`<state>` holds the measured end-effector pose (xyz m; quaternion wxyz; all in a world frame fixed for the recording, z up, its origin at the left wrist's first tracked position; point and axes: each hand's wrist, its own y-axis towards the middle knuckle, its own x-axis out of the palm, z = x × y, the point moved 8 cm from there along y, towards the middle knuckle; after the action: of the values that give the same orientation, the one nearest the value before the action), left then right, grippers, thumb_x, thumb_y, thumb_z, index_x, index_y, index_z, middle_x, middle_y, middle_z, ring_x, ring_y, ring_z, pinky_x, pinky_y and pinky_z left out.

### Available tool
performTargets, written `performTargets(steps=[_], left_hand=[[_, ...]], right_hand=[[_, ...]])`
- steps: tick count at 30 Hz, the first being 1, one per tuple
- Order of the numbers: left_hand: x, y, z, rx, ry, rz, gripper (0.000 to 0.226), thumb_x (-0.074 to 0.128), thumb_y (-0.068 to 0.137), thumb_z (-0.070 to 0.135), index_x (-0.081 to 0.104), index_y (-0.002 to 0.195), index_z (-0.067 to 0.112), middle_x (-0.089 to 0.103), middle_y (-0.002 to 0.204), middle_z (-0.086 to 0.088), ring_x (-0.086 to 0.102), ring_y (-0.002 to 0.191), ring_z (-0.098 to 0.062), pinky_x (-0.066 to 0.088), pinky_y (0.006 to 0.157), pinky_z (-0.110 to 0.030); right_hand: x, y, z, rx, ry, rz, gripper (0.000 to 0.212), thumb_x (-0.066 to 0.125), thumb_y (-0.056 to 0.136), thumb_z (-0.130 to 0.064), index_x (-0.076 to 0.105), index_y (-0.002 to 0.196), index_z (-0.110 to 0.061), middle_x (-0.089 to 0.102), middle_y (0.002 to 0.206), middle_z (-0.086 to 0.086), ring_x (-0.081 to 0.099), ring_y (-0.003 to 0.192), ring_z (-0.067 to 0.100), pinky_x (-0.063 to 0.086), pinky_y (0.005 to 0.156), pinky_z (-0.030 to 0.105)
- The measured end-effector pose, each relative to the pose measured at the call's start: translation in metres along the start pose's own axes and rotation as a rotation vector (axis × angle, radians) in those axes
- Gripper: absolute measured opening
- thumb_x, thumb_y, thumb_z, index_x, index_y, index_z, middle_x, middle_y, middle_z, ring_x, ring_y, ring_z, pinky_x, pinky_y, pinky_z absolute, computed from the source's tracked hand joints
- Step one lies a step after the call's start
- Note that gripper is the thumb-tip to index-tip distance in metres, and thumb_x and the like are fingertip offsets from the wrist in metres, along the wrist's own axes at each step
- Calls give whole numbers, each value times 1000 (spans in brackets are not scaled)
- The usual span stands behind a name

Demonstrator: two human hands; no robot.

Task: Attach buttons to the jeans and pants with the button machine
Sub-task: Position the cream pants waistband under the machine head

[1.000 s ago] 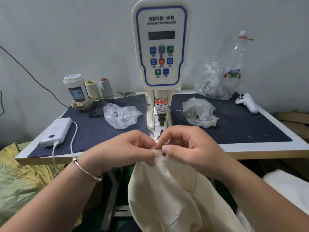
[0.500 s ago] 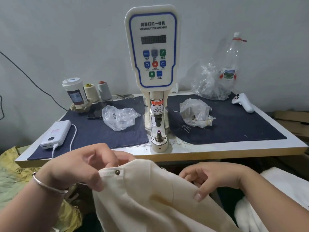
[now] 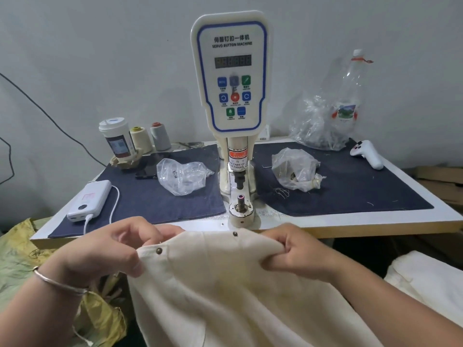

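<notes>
Cream pants (image 3: 213, 284) hang in front of the table edge, stretched between both hands. My left hand (image 3: 110, 249) pinches the waistband's left corner, close to a metal button (image 3: 158, 250). My right hand (image 3: 293, 251) grips the bunched cloth on the right. A second small button (image 3: 235, 234) sits at the top edge of the fabric, just below the machine's base. The white servo button machine (image 3: 231, 78) stands upright at the middle of the table, its lower die (image 3: 241, 207) bare and uncovered.
Two clear plastic bags (image 3: 183, 177) (image 3: 295, 171) lie on dark mats either side of the machine. A power bank (image 3: 89, 201) with cable sits left, thread cones (image 3: 150, 137) and a cup at back left, a white controller (image 3: 367, 154) back right. More cream cloth (image 3: 426, 279) lies lower right.
The pants came off the machine's die and down below the table edge. My hands moved apart, spreading the waistband; the right hand now grips the cloth instead of hovering open.
</notes>
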<state>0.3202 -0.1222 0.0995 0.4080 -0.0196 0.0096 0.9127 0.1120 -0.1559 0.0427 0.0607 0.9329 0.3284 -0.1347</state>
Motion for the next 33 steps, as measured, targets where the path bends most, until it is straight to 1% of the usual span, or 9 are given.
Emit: performTargets(steps=[2, 5, 9, 12, 17, 21, 25, 28, 33], left_hand=[[-12, -2, -10, -111, 126, 97, 24, 61, 59, 1, 39, 58, -7, 54, 110, -35, 57, 103, -41, 48, 84, -36], [-9, 4, -20, -262, 289, 111, 27, 61, 60, 12, 37, 66, 0, 64, 124, -14, 58, 115, -34, 43, 86, -38], [2, 20, -6, -203, 396, 321, 49, 75, 65, 32, 66, 111, 18, 64, 131, 9, 60, 124, -13, 42, 108, -43], [33, 42, 18, -36, 586, 377, 41, 80, 74, 49, 70, 111, 38, 70, 115, 15, 64, 112, -6, 45, 100, -29], [45, 61, 24, 77, 584, 521, 23, 89, 72, 26, 71, 85, 20, 72, 80, 3, 64, 76, -8, 51, 74, -22], [37, 63, 9, -90, 375, 455, 22, 86, 63, 23, 70, 78, 21, 68, 72, 3, 56, 67, -11, 44, 65, -21], [26, 60, 9, -136, 451, 476, 22, 82, 57, 30, 68, 72, 22, 62, 66, 2, 49, 64, -13, 39, 66, -30], [20, 53, 14, -122, 531, 521, 23, 79, 60, 33, 59, 65, 23, 51, 60, 9, 39, 59, -10, 32, 57, -25], [20, 47, 24, -28, 598, 556, 32, 79, 67, 31, 48, 58, 24, 42, 57, 11, 36, 58, -6, 30, 54, -16]], right_hand=[[-12, -3, -22, -102, -19, 83, 4, 61, 71, -3, 64, 70, -3, 47, 65, 2, 43, 63, 9, 31, 57, 25], [-12, -5, -48, -198, -105, 112, 14, 61, 74, -8, 64, 77, 5, 49, 66, 13, 44, 66, 12, 33, 60, 29], [-1, -7, -79, -345, -581, 193, 28, 58, 72, -9, 38, 57, -22, 38, 59, -2, 36, 59, 9, 32, 54, 32], [10, -11, -94, -449, -908, 336, 36, 64, 66, -10, 32, 63, -27, 36, 62, -13, 36, 58, 11, 29, 50, 27], [0, -26, -111, -496, -1002, 573, 11, 59, 69, -27, 49, 68, -21, 49, 60, -6, 44, 55, 17, 29, 46, 28], [-14, -11, -91, -167, -808, 345, 22, 71, 63, -21, 55, 74, -31, 52, 66, -11, 46, 70, 6, 29, 59, 21], [-2, -9, -71, -1, -101, -104, 18, 78, 68, -11, 66, 77, -20, 62, 77, -6, 53, 74, 11, 40, 69, 24], [-5, -5, -65, 7, 111, -81, 9, 72, 81, -9, 70, 90, -6, 68, 85, 3, 58, 80, 14, 45, 76, 26], [2, 6, -56, 63, 31, -95, 14, 71, 86, -18, 74, 95, -8, 69, 87, 2, 58, 79, 10, 46, 74, 22]])
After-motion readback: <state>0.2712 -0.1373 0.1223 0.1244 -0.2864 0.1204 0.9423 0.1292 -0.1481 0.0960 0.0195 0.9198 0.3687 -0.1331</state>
